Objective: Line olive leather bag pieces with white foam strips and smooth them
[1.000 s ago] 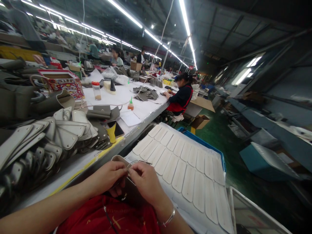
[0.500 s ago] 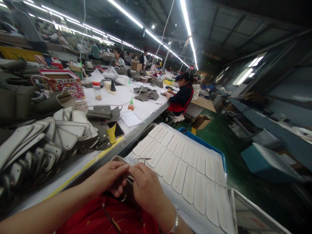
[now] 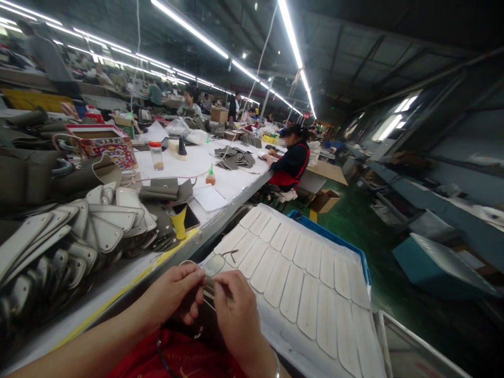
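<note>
Your red cloth apron (image 3: 157, 356) carries a row of small capitals and a yellow mark, too faint and folded to read. The colourful, red-rimmed patterned box (image 3: 104, 149) on the table bears printed characters (far too small to make out from here).

The dark brownish-grey, leather-like piece with a pale edge (image 3: 208, 318) sits over your lap, between and below your hands. Its edge curves upward behind your left fingers; your hands cover too much of it to tell its long axis.

Above your fingertips, a pale, see-through, rounded loop (image 3: 214, 265) leans up and to the right, toward a thin, dark, two-pronged piece (image 3: 231, 254) whose prongs point rightward, over the rows of long, round-cornered, off-white panels (image 3: 289, 290).

Your left hand (image 3: 181, 293) is narrow, thumb and forefinger pinched at the loop's lower end; your right hand (image 3: 237, 308) is also pinched narrow, its tips just beside the left's. What lies between those fingertips is too fine to tell. A small, shiny metal fitting (image 3: 199, 333) shows below your left fingers.
</note>
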A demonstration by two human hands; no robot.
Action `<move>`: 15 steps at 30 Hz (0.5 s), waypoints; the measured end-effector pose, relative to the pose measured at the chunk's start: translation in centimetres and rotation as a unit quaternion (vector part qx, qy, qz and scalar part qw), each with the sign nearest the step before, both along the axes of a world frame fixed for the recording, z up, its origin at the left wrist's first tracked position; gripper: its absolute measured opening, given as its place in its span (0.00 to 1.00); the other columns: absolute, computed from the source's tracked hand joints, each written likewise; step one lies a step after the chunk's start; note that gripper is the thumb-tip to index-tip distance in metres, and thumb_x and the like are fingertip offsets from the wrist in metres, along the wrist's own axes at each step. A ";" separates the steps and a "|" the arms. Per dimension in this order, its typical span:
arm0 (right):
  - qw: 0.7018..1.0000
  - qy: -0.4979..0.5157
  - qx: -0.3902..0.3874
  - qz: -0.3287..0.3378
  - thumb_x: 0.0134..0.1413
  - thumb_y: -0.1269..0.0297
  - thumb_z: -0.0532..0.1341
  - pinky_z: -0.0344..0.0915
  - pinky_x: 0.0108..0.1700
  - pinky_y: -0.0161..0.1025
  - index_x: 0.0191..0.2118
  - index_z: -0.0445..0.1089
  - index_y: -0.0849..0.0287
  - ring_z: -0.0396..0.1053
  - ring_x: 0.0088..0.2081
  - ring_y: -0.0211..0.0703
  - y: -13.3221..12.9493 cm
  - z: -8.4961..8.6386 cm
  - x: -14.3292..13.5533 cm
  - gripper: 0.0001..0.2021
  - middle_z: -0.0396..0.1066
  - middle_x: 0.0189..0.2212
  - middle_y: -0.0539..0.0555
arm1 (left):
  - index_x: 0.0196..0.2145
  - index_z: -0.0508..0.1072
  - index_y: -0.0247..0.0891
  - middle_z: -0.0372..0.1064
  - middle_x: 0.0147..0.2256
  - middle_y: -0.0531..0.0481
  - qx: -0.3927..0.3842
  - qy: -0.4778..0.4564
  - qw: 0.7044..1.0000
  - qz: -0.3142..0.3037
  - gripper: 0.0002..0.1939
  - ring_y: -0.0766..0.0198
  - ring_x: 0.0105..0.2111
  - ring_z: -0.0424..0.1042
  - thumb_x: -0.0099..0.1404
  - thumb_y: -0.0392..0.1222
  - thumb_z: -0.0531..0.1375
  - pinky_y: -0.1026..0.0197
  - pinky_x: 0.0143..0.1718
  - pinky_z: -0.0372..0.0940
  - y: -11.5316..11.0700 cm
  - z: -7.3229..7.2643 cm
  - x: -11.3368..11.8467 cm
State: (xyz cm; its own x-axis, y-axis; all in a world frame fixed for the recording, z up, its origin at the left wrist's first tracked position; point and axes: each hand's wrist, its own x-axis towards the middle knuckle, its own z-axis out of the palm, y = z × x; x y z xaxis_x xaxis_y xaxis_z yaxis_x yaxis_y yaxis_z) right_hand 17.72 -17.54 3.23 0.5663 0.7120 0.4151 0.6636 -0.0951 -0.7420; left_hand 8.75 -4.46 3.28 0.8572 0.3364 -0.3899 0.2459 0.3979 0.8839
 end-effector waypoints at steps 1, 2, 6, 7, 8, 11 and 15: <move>1.000 0.001 -0.005 -0.012 0.54 0.75 0.55 0.61 0.38 0.34 0.37 0.65 0.57 0.64 0.36 0.37 0.0 -0.2 0.0 0.07 0.65 0.33 0.50 | 0.29 0.64 0.36 0.66 0.18 0.55 0.004 0.001 1.000 0.002 0.20 0.69 0.13 0.64 0.56 0.58 0.58 0.70 0.12 0.60 -0.1 0.2 0.0; 1.000 -0.006 -0.012 -0.019 0.54 0.74 0.56 0.61 0.37 0.34 0.37 0.65 0.57 0.64 0.35 0.38 0.1 -0.4 -0.1 0.06 0.65 0.32 0.50 | 0.29 0.64 0.36 0.66 0.18 0.55 0.007 0.003 1.000 0.002 0.20 0.69 0.13 0.64 0.56 0.58 0.58 0.70 0.12 0.60 -0.2 0.4 0.0; 0.991 -0.116 -0.033 -0.050 0.56 0.70 0.57 0.60 0.39 0.38 0.38 0.64 0.57 0.63 0.36 0.42 0.3 -0.9 -0.1 0.04 0.66 0.33 0.52 | 0.28 0.64 0.35 0.65 0.18 0.55 0.006 0.004 1.000 0.004 0.20 0.70 0.13 0.64 0.58 0.58 0.57 0.70 0.12 0.60 -0.5 0.6 0.0; 0.986 -0.154 -0.038 -0.056 0.56 0.70 0.56 0.60 0.39 0.39 0.38 0.64 0.57 0.63 0.37 0.43 0.3 -1.0 -0.1 0.03 0.66 0.33 0.52 | 0.28 0.64 0.35 0.65 0.18 0.55 0.003 0.004 1.000 0.006 0.20 0.70 0.13 0.64 0.58 0.58 0.57 0.70 0.12 0.60 -0.4 0.5 0.0; 0.979 -0.191 -0.043 -0.058 0.57 0.70 0.56 0.59 0.39 0.40 0.38 0.64 0.58 0.63 0.36 0.43 0.3 -1.0 0.0 0.03 0.66 0.33 0.53 | 0.28 0.64 0.35 0.65 0.17 0.55 0.000 0.004 1.000 0.007 0.20 0.70 0.13 0.64 0.59 0.58 0.57 0.70 0.12 0.60 -0.4 0.3 0.0; 0.959 -0.273 -0.065 -0.034 0.59 0.71 0.53 0.56 0.37 0.41 0.36 0.64 0.58 0.61 0.34 0.44 0.3 -1.0 0.1 0.04 0.66 0.31 0.53 | 0.27 0.64 0.35 0.65 0.17 0.55 -0.013 -0.006 1.000 0.010 0.20 0.70 0.12 0.63 0.60 0.57 0.57 0.71 0.12 0.58 -0.2 -0.3 0.0; 0.950 -0.302 -0.079 -0.010 0.60 0.70 0.52 0.53 0.35 0.42 0.36 0.65 0.58 0.60 0.32 0.45 0.4 -0.8 0.0 0.05 0.66 0.29 0.53 | 0.28 0.63 0.36 0.65 0.18 0.55 -0.018 -0.019 0.999 0.024 0.19 0.71 0.12 0.62 0.60 0.57 0.57 0.71 0.12 0.58 -0.2 -0.6 0.0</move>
